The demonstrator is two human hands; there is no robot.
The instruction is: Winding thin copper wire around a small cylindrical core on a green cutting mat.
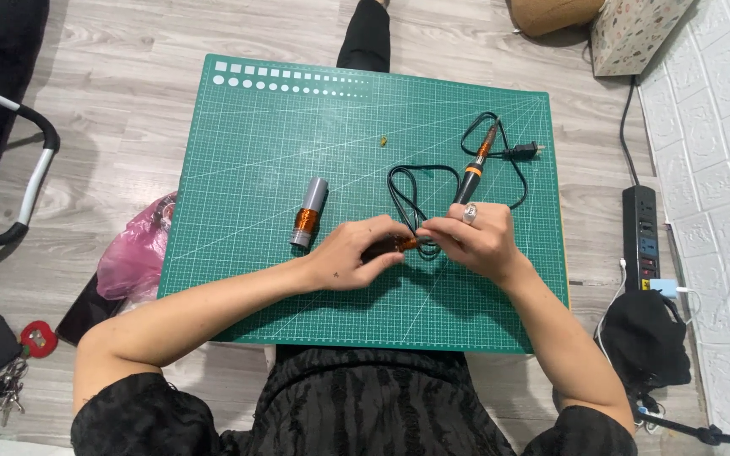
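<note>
My left hand (pixel 352 253) and my right hand (pixel 475 241) meet over the green cutting mat (pixel 255 169), both pinching a small dark part with copper-coloured wire (pixel 405 243) between the fingertips. My right hand wears a ring. A soldering iron (pixel 475 169) with a black and orange handle lies just beyond my right hand, its black cord (pixel 407 190) looping under my fingers and ending in a plug (pixel 525 152). To the left of my left hand lies a grey cylinder wound with copper wire (pixel 307 213).
A tiny brass piece (pixel 383 141) sits on the mat's far middle. A pink plastic bag (pixel 133 253) lies off the mat's left edge, keys (pixel 6 384) and a dark pouch at lower left. A power strip (pixel 641 236) runs along the white wall on the right.
</note>
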